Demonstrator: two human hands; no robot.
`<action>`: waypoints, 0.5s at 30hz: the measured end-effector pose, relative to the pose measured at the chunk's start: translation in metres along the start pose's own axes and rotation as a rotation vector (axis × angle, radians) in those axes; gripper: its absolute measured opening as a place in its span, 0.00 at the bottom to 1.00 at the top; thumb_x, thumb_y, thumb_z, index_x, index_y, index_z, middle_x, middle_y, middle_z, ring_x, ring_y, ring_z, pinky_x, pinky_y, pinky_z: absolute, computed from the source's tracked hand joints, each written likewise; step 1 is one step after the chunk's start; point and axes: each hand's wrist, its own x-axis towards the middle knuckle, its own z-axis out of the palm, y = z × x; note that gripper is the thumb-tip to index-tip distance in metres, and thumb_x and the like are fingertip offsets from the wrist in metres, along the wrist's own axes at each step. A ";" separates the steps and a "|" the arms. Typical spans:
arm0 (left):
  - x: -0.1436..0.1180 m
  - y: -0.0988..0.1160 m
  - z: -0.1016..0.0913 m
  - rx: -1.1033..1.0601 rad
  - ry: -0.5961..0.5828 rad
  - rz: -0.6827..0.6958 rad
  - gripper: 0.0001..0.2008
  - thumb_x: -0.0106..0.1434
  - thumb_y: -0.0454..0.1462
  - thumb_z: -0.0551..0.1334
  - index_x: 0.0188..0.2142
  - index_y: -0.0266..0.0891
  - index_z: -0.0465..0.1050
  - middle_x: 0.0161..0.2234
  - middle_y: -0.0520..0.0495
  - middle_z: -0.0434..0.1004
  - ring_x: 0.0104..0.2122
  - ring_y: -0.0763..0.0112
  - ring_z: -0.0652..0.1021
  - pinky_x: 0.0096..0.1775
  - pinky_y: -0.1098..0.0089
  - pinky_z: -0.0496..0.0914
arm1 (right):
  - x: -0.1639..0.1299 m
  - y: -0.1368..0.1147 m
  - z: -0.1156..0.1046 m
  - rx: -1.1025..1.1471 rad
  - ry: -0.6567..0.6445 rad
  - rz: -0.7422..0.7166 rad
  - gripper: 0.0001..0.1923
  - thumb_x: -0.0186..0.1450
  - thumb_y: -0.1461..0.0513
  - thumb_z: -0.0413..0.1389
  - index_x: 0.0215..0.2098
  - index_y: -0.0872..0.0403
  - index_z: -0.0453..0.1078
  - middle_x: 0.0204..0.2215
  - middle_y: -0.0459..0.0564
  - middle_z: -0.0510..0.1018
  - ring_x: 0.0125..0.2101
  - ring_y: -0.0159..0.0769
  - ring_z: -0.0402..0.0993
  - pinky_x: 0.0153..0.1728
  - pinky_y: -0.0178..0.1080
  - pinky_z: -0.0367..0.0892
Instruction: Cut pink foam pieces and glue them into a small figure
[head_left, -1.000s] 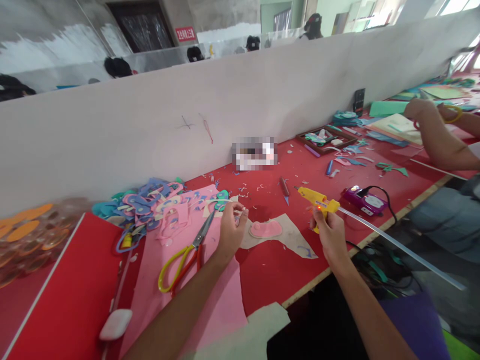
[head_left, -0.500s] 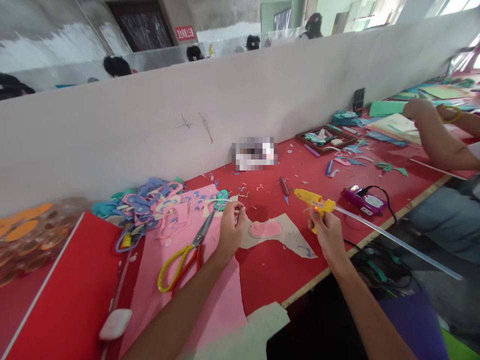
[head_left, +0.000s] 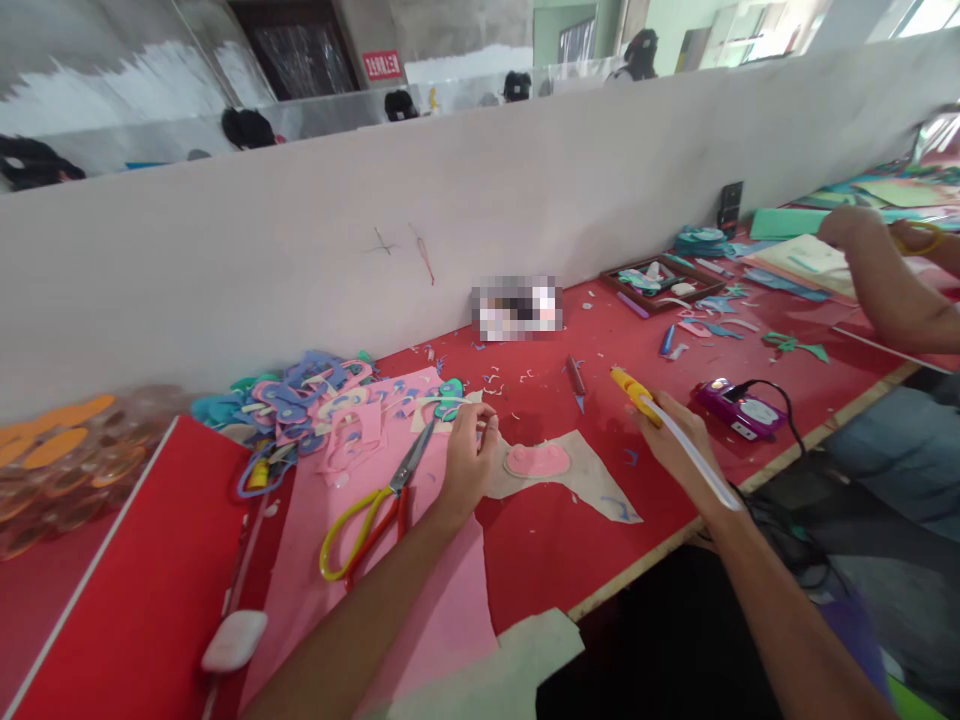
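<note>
My right hand (head_left: 679,445) grips a yellow glue gun (head_left: 634,392) whose nozzle points away across the red table (head_left: 540,545); a clear glue stick (head_left: 694,457) runs back over my wrist. My left hand (head_left: 466,455) pinches a small thin foam piece just left of a pink foam shape (head_left: 536,460) lying on a beige sheet (head_left: 592,480). Yellow-and-red-handled scissors (head_left: 371,510) lie on a pink foam sheet (head_left: 420,590) beside my left forearm.
A heap of blue, pink and teal foam cutouts (head_left: 300,405) lies at the left. A craft knife (head_left: 576,378), a purple device with a black cable (head_left: 739,408) and a wooden tray (head_left: 652,280) lie farther right. Another person's arm (head_left: 881,275) rests at far right. A white partition (head_left: 450,220) backs the table.
My right hand has turned the glue gun so the stick now lies over my wrist and the nozzle points farther away. My left hand has stayed by the pink shape.
</note>
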 end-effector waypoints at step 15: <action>0.000 0.004 -0.002 0.046 -0.053 -0.072 0.10 0.66 0.43 0.62 0.35 0.37 0.68 0.35 0.49 0.73 0.37 0.74 0.73 0.42 0.72 0.66 | 0.070 -0.046 -0.006 -0.425 0.027 -0.276 0.15 0.71 0.60 0.54 0.51 0.59 0.73 0.44 0.62 0.74 0.47 0.48 0.64 0.47 0.45 0.59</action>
